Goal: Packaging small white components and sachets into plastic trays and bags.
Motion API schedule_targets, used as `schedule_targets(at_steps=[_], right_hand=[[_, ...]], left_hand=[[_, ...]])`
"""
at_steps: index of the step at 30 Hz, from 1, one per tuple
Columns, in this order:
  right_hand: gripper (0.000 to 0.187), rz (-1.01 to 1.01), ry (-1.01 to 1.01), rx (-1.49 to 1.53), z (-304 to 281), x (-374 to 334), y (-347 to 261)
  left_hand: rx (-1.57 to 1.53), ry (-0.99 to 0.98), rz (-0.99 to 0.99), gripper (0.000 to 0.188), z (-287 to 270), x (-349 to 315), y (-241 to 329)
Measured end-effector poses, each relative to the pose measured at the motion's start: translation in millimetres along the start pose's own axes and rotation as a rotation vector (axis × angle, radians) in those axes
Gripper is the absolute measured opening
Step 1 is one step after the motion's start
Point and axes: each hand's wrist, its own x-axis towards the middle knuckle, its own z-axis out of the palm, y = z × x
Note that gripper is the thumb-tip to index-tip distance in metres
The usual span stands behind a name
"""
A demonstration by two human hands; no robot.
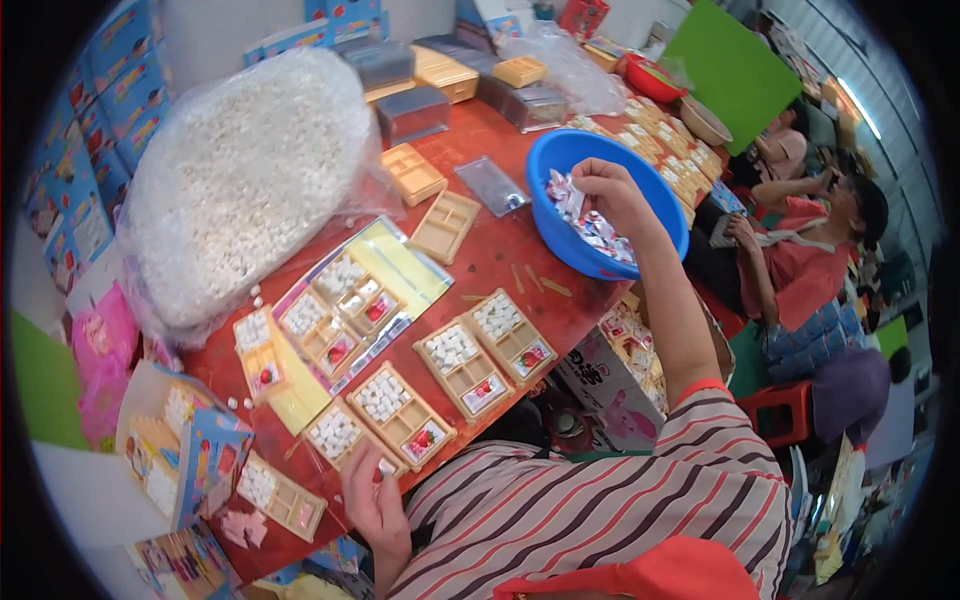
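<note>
My right hand (612,192) is over the blue basin (655,262), its fingers pinched on a small white-and-red packet (566,196). More such packets (600,238) lie in the basin below. At the table's near edge, my left hand (374,505) has a small red-and-white packet (384,468) at its fingertips. Beside it is a tan compartment tray (338,432) partly covered by the hand. Several similar trays stand close by, among them one tray (398,408) and another tray (500,330), each with small white cubes in one section and a strawberry-print packet in another.
A large clear bag of white cubes (250,180) fills the table's left side. Unfilled tan trays (444,226), clear plastic boxes (412,112) and a yellow printed sheet (425,262) lie around. Co-workers (800,240) sit at right, near a red stool (778,412). An open carton (640,350) stands below the table.
</note>
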Motion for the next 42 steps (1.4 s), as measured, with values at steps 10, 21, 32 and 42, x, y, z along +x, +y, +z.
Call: schedule_targets(at_steps=[10,21,32,42], right_hand=[[0.019,-0.488,-0.832,-0.543,270,-115,39],[0.025,-0.169,-0.986,-0.279,338,-143,65],[0.01,-0.037,-1.208,-0.195,361,-138,62],[0.024,-1.053,-1.173,-0.459,441,-143,94]], left_hand=[[-1.529,-0.129,-0.49,0.043,29,18,-20],[-1.398,0.285,-0.453,0.025,-14,-24,-42],[-1.07,0.449,-0.403,0.017,-42,-60,-42],[-0.887,0.841,-0.25,0.015,-95,-103,-51]])
